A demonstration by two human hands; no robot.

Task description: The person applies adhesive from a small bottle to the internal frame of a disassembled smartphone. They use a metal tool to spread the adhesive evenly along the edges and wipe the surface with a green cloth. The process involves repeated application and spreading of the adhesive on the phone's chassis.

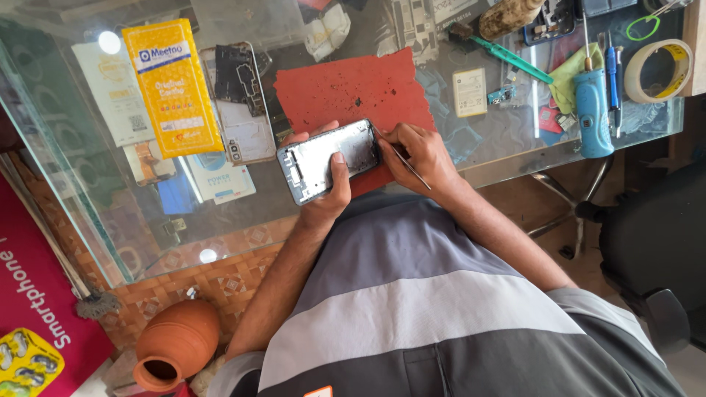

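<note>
My left hand [326,192] grips an opened phone frame [323,158], thumb across its bare metal inside, holding it over the near edge of a red mat [346,88] on the glass table [515,147]. My right hand [419,154] pinches thin metal tweezers [408,165] with the tip at the frame's right end.
On the glass lie a yellow package [173,84], a phone back panel [235,73], a small battery [469,92], a green-handled tool [511,60], a blue tool [592,110] and a tape roll [658,70]. A clay pot [176,342] stands on the floor left, a black chair [647,242] right.
</note>
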